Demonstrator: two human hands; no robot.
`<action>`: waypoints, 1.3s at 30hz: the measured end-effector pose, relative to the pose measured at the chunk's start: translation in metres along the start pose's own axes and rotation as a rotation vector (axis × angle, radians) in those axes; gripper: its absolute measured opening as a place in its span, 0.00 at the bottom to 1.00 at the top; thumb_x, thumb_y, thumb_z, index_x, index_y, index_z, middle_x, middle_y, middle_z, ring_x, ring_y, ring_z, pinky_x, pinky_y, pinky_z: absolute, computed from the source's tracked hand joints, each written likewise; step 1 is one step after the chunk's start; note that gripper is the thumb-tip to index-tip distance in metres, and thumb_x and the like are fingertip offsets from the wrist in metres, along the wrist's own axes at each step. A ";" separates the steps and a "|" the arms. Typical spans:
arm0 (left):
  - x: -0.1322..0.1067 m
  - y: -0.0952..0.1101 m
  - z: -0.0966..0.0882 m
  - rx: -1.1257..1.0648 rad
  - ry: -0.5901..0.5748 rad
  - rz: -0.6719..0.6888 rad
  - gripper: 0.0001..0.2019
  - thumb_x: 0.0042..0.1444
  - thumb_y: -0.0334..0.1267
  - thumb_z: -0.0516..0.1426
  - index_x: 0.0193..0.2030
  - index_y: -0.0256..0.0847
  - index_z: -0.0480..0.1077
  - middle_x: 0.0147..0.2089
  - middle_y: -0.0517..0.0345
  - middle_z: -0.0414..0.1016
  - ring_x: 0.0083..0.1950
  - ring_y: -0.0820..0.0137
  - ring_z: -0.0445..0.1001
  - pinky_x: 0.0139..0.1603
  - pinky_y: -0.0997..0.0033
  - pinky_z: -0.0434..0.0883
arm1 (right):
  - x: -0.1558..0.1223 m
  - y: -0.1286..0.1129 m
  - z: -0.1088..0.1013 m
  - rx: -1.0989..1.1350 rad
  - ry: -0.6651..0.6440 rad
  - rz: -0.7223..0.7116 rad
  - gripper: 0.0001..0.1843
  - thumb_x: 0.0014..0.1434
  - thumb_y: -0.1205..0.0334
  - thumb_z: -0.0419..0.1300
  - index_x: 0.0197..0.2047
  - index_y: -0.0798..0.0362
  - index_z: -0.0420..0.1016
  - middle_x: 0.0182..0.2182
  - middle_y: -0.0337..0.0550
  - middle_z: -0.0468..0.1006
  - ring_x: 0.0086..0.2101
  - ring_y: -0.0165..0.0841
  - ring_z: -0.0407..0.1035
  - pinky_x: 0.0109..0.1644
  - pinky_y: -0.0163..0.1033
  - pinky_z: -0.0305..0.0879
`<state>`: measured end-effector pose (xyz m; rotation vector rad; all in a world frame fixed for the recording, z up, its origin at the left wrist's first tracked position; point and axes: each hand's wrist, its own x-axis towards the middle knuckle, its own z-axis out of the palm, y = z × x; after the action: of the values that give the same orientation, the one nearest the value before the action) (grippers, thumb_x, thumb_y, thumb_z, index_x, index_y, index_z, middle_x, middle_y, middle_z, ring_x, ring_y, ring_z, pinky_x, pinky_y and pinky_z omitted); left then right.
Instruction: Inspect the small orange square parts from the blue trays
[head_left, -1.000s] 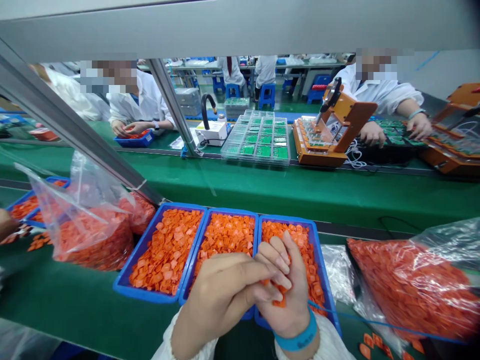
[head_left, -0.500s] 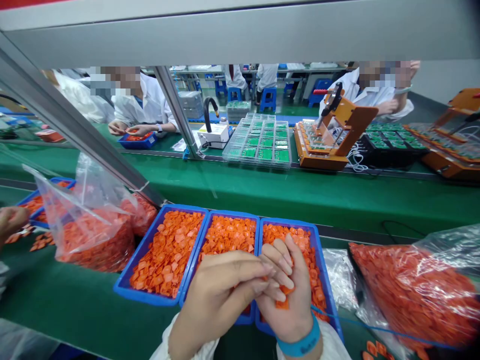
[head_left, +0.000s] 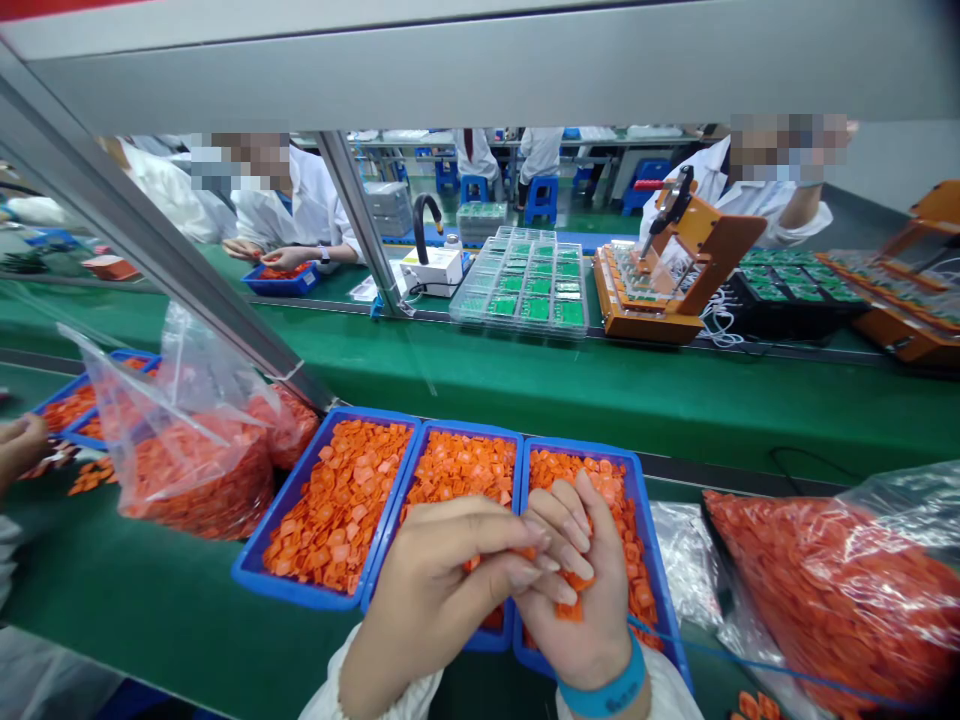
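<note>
My left hand (head_left: 442,590) and my right hand (head_left: 581,590) meet over the near edge of three blue trays. Both have their fingers curled together around small orange plastic pieces (head_left: 574,592) held between them. A blue band circles my right wrist. The left blue tray (head_left: 259,545), the middle blue tray (head_left: 469,432) and the right blue tray (head_left: 631,480) are each full of loose orange pieces. My hands hover above the middle and right trays.
A clear bag of orange pieces (head_left: 191,465) lies at the left, another bag of orange pieces (head_left: 832,590) at the right. A co-worker's hand (head_left: 21,445) is at the far left. Across the green belt (head_left: 600,385), people in white coats work beside a tray of green boards (head_left: 525,285) and an orange fixture (head_left: 675,270).
My hands stay together on the orange pieces, fingers shifting slightly. The view has drifted a little. The co-worker's hand at the left edge has come further into view.
</note>
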<state>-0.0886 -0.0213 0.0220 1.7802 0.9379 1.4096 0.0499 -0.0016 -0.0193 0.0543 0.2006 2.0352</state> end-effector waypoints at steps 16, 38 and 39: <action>-0.005 0.001 0.004 0.010 0.097 -0.141 0.12 0.54 0.44 0.73 0.39 0.41 0.80 0.28 0.59 0.83 0.24 0.73 0.78 0.26 0.79 0.73 | 0.001 -0.002 -0.002 0.012 -0.017 -0.013 0.22 0.74 0.61 0.56 0.25 0.53 0.63 0.21 0.27 0.59 0.17 0.19 0.62 0.15 0.23 0.50; -0.011 0.001 0.008 -0.256 0.052 -0.342 0.17 0.48 0.41 0.76 0.36 0.41 0.73 0.28 0.60 0.85 0.25 0.69 0.82 0.26 0.76 0.75 | 0.001 -0.002 -0.001 0.025 0.006 -0.004 0.24 0.74 0.59 0.55 0.24 0.53 0.62 0.19 0.27 0.60 0.17 0.20 0.60 0.14 0.22 0.51; -0.011 0.001 0.009 -0.249 0.065 -0.343 0.18 0.48 0.41 0.76 0.35 0.40 0.73 0.27 0.59 0.85 0.25 0.68 0.82 0.26 0.76 0.75 | 0.001 -0.003 -0.001 0.021 0.005 -0.004 0.24 0.74 0.59 0.55 0.24 0.53 0.62 0.19 0.28 0.61 0.17 0.20 0.61 0.15 0.22 0.52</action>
<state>-0.0818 -0.0318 0.0157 1.3269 0.9983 1.3039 0.0516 0.0007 -0.0206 0.0620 0.2248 2.0298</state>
